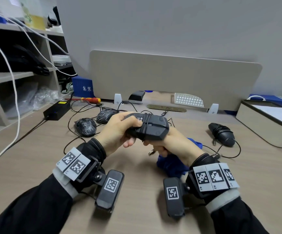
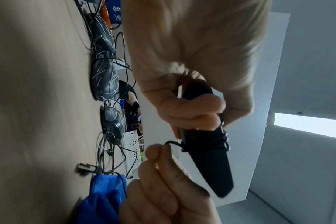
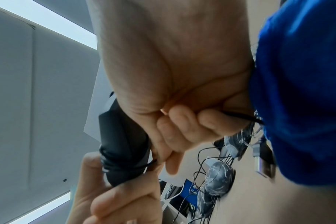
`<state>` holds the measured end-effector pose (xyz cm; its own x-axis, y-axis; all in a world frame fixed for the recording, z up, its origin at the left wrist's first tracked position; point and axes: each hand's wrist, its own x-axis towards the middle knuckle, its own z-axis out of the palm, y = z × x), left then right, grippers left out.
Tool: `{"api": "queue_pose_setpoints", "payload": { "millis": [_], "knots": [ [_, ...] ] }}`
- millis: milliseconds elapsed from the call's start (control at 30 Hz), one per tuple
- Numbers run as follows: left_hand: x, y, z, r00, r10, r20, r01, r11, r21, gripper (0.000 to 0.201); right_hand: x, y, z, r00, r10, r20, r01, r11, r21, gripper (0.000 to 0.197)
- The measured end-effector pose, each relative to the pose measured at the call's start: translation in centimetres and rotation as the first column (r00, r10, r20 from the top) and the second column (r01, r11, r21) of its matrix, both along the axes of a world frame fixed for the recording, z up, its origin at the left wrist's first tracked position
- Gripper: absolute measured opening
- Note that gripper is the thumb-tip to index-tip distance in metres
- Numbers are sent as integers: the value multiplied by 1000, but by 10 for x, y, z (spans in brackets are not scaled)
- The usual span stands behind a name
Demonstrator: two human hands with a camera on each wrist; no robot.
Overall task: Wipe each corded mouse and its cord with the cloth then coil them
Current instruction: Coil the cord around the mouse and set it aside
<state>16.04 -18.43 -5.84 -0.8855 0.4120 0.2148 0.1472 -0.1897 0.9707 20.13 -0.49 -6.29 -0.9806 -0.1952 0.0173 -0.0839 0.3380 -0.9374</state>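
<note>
The matte black angular corded mouse [image 1: 151, 127] sits raised above the middle of the pale wood-grain desk [image 1: 35, 152], underside up, with several turns of its thin black cord [image 1: 146, 123] wound across its body. My left hand [image 1: 118, 130] grasps its rear end, thumb over the top and fingers curled beneath. My right hand [image 1: 172, 146] is clenched around the free end of the cord just under the mouse, the silver USB plug [image 1: 152, 152] poking out at the hand's 9 o'clock side; the same hand also holds the crumpled blue microfibre cloth [image 1: 172, 164], which hangs from the palm toward 6 o'clock. At 3 o'clock from the held mouse, well apart, lies a glossy black rounded mouse [image 1: 222, 134] with its cord wrapped round it. At 9 to 10 o'clock lie two dark mice streaked with white scribbles [image 1: 86, 127], their cords loose on the desk. Farther out at 10 o'clock are a black power brick [image 1: 56, 110] and a red-and-yellow-handled screwdriver [image 1: 91, 100]. At 12 o'clock stands a beige divider panel [image 1: 170, 78].
</note>
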Motion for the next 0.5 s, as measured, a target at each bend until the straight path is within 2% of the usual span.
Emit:
{"api": "queue_pose_setpoints", "payload": {
  "millis": [67,167,233,400,500],
  "knots": [
    [0,-1,-1,999,-40,-9,40,999,-17,11,-2,3,0,996,-85,-17,84,996,-34,24],
    [-2,-1,-3,998,-56,-10,55,997,-57,37,-7,7,-1,981,-196,0,196,980,-38,37],
    [-2,-2,-3,998,-54,-18,52,994,-95,43,-10,10,-2,974,-226,27,227,972,-59,30],
    [2,-3,0,998,-59,-20,54,979,-196,34,-17,12,-8,972,-217,96,226,969,-99,16],
    [5,-2,2,995,-70,-74,45,953,-298,31,-17,13,-9,970,-216,115,231,963,-137,10]
  ]
}}
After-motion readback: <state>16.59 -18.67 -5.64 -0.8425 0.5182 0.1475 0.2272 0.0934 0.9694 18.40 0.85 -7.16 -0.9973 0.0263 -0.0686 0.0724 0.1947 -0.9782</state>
